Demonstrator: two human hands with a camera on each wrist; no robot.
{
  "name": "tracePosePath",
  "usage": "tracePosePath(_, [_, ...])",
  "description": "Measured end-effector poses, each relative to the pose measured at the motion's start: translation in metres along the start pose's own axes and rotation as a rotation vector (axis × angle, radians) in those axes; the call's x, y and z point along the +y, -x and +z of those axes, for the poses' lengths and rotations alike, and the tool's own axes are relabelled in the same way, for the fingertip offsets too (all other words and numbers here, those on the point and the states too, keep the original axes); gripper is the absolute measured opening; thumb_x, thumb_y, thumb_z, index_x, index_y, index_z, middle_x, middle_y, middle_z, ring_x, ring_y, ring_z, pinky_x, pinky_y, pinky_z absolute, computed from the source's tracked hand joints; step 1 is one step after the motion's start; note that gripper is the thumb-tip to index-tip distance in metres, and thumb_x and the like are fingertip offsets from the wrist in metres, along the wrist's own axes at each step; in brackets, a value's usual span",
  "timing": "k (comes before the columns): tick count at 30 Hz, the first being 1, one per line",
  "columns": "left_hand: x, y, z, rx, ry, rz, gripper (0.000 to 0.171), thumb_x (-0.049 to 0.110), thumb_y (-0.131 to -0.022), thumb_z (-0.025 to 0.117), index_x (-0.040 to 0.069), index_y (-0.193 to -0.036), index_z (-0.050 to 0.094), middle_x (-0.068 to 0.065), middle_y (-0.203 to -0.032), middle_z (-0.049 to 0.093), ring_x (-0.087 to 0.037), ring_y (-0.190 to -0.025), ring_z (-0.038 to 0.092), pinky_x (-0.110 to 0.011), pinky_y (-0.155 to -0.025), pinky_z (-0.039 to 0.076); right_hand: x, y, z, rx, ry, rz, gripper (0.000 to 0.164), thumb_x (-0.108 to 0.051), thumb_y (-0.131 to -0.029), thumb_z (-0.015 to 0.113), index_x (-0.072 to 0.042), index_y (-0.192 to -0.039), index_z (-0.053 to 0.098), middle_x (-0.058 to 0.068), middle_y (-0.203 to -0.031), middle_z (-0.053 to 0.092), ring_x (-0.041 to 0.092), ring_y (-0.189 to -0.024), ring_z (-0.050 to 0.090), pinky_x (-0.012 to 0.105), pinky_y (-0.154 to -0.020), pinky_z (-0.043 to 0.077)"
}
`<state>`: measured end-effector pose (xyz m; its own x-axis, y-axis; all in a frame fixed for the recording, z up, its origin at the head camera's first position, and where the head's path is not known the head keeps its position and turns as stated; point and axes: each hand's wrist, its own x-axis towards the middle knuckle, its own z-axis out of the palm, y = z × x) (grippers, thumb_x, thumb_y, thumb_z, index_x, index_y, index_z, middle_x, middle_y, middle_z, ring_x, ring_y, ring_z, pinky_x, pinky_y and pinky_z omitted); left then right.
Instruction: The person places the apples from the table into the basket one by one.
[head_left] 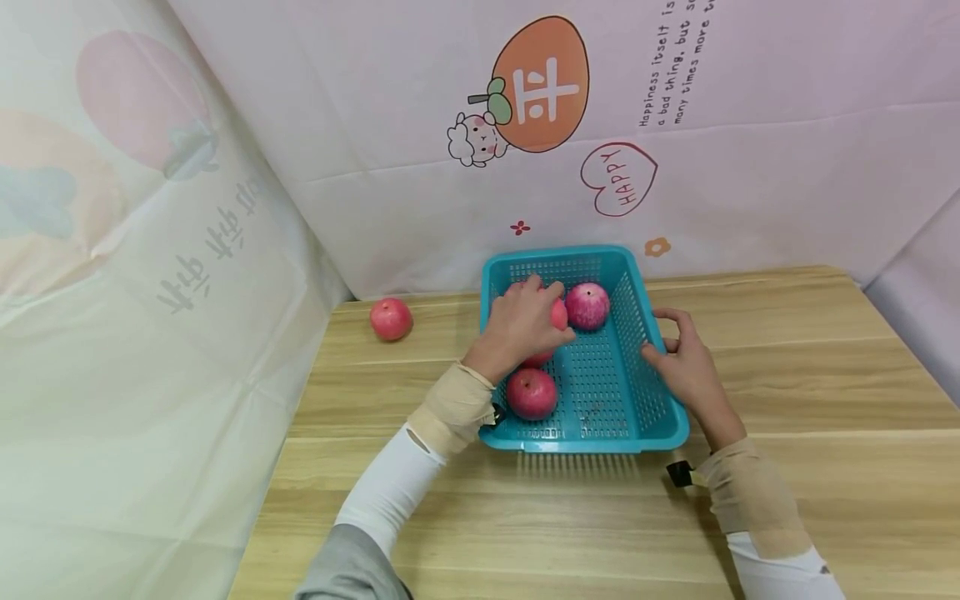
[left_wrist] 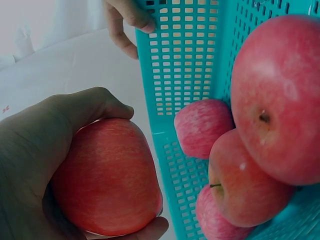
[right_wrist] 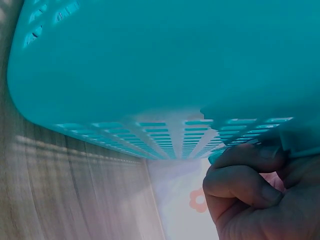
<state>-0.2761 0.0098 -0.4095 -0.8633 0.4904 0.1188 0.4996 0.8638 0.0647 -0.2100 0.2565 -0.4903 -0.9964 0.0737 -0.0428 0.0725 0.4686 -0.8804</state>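
My left hand (head_left: 521, 325) grips a red apple (left_wrist: 107, 177) over the left part of a teal plastic basket (head_left: 588, 447), with thumb and fingers around its sides. Inside the basket, a pink-streaked apple (head_left: 587, 306) sits near the back and a red apple (head_left: 532, 393) lies at the front left. Another apple (left_wrist: 247, 182) is partly covered by its neighbours in the left wrist view. At the basket's right side, my right hand (head_left: 692, 371) holds the rim, its fingers (right_wrist: 240, 185) curled in the right wrist view.
One more apple (head_left: 391, 319) rests on the wooden table (head_left: 465, 533), left of the basket near the back edge. Behind the table hangs a white printed cloth (head_left: 390, 150), and another pale cloth (head_left: 150, 375) hangs along the left side.
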Motion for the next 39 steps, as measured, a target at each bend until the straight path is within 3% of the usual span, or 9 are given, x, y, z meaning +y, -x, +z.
tracePosePath(6, [0.004,-0.002,0.005,0.010,-0.035,0.041,0.066,0.059,-0.079,0.064,0.024,-0.134,0.053,-0.002,-0.115,0.057,-0.016,-0.096,0.056,-0.033,-0.071,0.056,0.000,0.001,-0.001,-0.001,0.002,0.002,0.063,-0.027,-0.099,0.052,-0.018,-0.153,0.021,0.034,-0.125,0.059,0.048,-0.101,0.066,0.056,-0.072,0.058])
tracePosePath(18, [0.012,-0.007,0.015,-0.010,-0.008,0.101,0.060,0.056,-0.081,0.063,0.023,-0.130,0.054,-0.005,-0.117,0.057,-0.023,-0.092,0.060,-0.037,-0.071,0.056,0.000,0.001,-0.001,-0.006,-0.007,0.003,0.063,-0.027,-0.099,0.052,-0.019,-0.153,0.021,0.035,-0.126,0.059,0.049,-0.102,0.066,0.055,-0.071,0.059])
tracePosePath(27, [0.019,-0.012,0.021,-0.027,-0.023,0.126,0.062,0.058,-0.081,0.063,0.023,-0.132,0.054,-0.004,-0.115,0.057,-0.019,-0.085,0.059,-0.031,-0.068,0.055,0.000,0.002,-0.001,-0.004,-0.013,0.002,0.063,-0.027,-0.099,0.053,-0.018,-0.153,0.021,0.035,-0.125,0.059,0.049,-0.101,0.066,0.055,-0.069,0.059])
tracePosePath(34, [0.027,-0.017,0.029,-0.072,0.010,0.101,0.067,0.060,-0.081,0.065,0.027,-0.137,0.051,-0.004,-0.128,0.055,-0.022,-0.102,0.059,-0.039,-0.080,0.057,0.000,0.002,-0.002,-0.005,-0.018,0.002,0.063,-0.027,-0.099,0.053,-0.018,-0.153,0.021,0.035,-0.124,0.060,0.048,-0.100,0.067,0.054,-0.069,0.059])
tracePosePath(39, [0.031,-0.020,0.032,-0.081,0.024,0.097,0.065,0.060,-0.081,0.064,0.031,-0.138,0.050,-0.003,-0.134,0.052,-0.022,-0.105,0.056,-0.040,-0.081,0.057,-0.001,0.002,-0.001,-0.011,-0.028,0.005,0.063,-0.026,-0.099,0.053,-0.020,-0.153,0.021,0.034,-0.124,0.060,0.047,-0.100,0.067,0.052,-0.069,0.059])
